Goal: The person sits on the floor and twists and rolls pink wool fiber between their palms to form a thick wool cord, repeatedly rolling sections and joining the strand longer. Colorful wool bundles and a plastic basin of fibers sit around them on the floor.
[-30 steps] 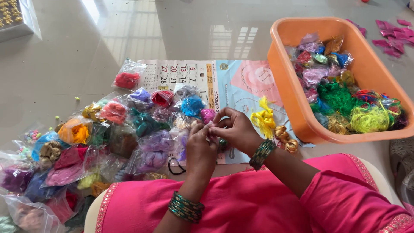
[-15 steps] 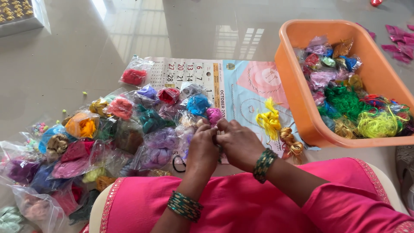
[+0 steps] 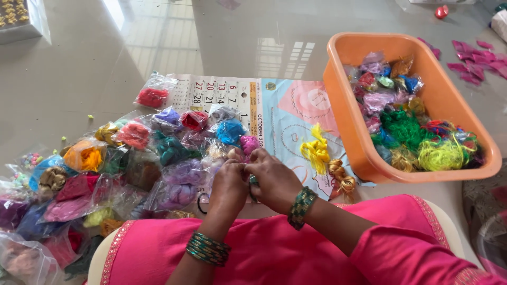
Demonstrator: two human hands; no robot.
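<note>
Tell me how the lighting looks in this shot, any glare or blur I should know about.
Head view: bright window glare on the glossy floor at the top, washing it out; the left hand and right hand are evenly lit and fairly sharp; the clear packets at the lower left look soft; the orange tub casts little shadow.

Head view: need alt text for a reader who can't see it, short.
A person's left hand and right hand meet over a calendar sheet on the floor, pinching something small and hidden. Small clear bags of coloured thread lie to the left; an orange tub of loose thread sits to the right.
</note>
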